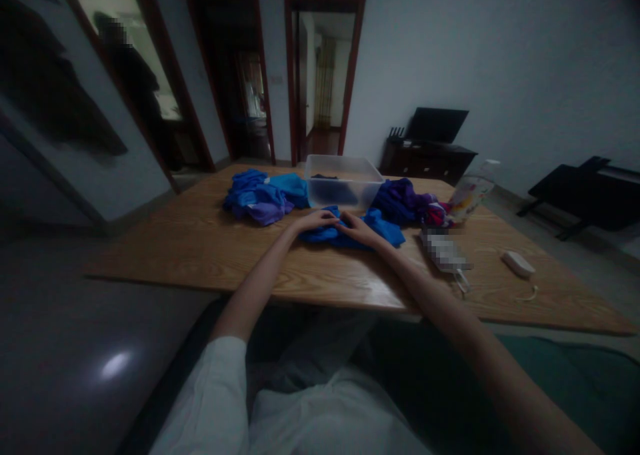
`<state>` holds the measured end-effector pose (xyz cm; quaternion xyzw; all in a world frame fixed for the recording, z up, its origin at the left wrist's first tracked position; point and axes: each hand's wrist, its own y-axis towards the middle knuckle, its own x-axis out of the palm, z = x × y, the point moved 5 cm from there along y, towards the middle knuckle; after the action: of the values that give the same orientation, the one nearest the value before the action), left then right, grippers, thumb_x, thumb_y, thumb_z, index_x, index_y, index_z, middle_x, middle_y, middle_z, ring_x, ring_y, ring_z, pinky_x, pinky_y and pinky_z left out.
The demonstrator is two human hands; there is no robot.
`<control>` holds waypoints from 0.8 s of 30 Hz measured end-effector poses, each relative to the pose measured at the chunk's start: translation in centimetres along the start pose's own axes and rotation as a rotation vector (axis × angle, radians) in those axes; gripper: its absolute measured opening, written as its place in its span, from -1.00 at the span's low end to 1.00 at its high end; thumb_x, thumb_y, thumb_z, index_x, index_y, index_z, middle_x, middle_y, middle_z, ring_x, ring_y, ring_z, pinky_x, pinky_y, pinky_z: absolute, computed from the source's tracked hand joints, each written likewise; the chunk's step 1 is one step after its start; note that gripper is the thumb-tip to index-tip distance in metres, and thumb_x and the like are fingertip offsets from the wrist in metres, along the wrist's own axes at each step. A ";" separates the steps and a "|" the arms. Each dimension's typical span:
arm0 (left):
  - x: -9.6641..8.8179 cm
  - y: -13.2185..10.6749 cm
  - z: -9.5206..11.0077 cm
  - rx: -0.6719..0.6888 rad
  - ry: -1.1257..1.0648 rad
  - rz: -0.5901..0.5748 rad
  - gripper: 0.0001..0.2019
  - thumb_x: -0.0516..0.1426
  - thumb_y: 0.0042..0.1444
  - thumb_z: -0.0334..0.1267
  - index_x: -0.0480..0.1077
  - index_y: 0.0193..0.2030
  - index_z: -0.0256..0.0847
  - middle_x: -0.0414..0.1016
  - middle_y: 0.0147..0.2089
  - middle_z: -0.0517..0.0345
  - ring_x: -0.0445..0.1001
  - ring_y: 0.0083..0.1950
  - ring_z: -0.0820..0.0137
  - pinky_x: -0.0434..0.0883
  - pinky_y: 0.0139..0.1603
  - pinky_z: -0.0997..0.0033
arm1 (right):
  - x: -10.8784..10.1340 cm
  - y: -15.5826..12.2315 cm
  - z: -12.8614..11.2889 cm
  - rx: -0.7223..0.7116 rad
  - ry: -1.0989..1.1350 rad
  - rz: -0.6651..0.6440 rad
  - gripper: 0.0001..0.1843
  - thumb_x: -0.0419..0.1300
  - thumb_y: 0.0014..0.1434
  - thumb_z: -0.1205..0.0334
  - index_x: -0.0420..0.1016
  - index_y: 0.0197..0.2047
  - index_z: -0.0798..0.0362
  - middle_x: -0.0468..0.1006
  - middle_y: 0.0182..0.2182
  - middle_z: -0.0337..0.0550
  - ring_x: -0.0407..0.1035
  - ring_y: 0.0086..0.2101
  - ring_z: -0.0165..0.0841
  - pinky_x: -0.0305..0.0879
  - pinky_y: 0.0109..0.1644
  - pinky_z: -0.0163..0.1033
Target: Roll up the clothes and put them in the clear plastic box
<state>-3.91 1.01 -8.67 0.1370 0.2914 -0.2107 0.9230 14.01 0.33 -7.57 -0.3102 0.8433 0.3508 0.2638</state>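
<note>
A bright blue piece of clothing (380, 228) lies crumpled along the near side of a clear plastic box (345, 191), in the middle of the wooden table. My left hand (319, 220) rests on its left part, palm down, with the fingers stretched to the right. From the other side my right hand (359, 229) lies on the same cloth, fingers apart and pointing left. The fingertips of both hands nearly meet. Dark fabric (330, 189) shows inside the box. The cloth under my palms is hidden.
Blue and violet clothes (260, 198) lie left of the box, dark purple ones (400, 200) to its right. Further right are a plastic bottle (473, 191), a blurred packet (444, 250) and a white case (519, 264). A person (133, 75) stands in the left doorway.
</note>
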 end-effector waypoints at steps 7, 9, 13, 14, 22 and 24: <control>0.1 -0.1 0.3 -0.004 0.022 0.005 -0.32 0.15 0.11 0.35 0.53 0.03 -0.27 0.57 0.01 -0.02 0.48 0.02 0.23 0.42 0.04 0.35 | 0.0 0.0 -0.1 -0.019 0.008 -0.013 -0.45 0.15 0.35 -0.23 0.46 0.17 0.01 0.58 0.07 -0.04 0.49 0.00 -0.10 0.42 0.20 0.00; 0.2 -0.1 0.3 0.000 0.026 0.008 -0.33 0.15 0.12 0.35 0.53 0.01 -0.27 0.57 -0.01 -0.01 0.48 0.01 0.24 0.41 0.03 0.35 | 0.0 -0.1 -0.1 -0.014 -0.001 -0.018 -0.44 0.15 0.34 -0.23 0.46 0.16 0.02 0.59 0.07 -0.03 0.49 0.00 -0.10 0.42 0.20 0.00; 0.2 0.0 0.3 0.016 0.035 0.006 -0.34 0.14 0.14 0.34 0.52 0.01 -0.28 0.56 -0.02 0.00 0.48 -0.01 0.26 0.40 0.03 0.36 | 0.0 -0.1 -0.2 -0.012 0.002 -0.023 -0.44 0.15 0.34 -0.23 0.46 0.16 0.03 0.59 0.05 -0.02 0.48 -0.01 -0.09 0.44 0.18 0.02; 0.2 0.0 0.2 0.021 0.037 0.005 -0.34 0.14 0.14 0.34 0.52 0.01 -0.28 0.56 -0.02 0.00 0.48 -0.01 0.26 0.40 0.03 0.36 | 0.0 -0.1 -0.2 -0.013 0.004 -0.023 -0.44 0.15 0.34 -0.23 0.46 0.15 0.03 0.59 0.04 -0.02 0.48 -0.02 -0.09 0.44 0.17 0.02; 0.2 0.0 0.3 0.003 0.051 0.018 -0.35 0.13 0.14 0.34 0.52 0.01 -0.26 0.56 0.01 0.01 0.49 0.01 0.25 0.39 0.08 0.35 | 0.1 -0.2 0.1 0.012 0.004 -0.003 -0.48 0.17 0.34 -0.21 0.44 0.16 0.01 0.58 0.04 -0.05 0.49 0.00 -0.09 0.43 0.16 0.02; 0.2 -0.2 0.7 0.003 0.046 0.017 -0.35 0.14 0.15 0.33 0.52 0.01 -0.28 0.57 0.03 -0.02 0.49 0.03 0.24 0.39 0.09 0.34 | 0.1 -0.2 -0.1 0.013 -0.002 -0.010 -0.47 0.16 0.35 -0.22 0.42 0.16 0.00 0.58 0.05 -0.05 0.48 0.00 -0.08 0.42 0.17 0.02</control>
<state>-3.49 0.49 -8.25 0.1458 0.3111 -0.2003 0.9175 14.04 0.14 -7.68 -0.3122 0.8438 0.3444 0.2684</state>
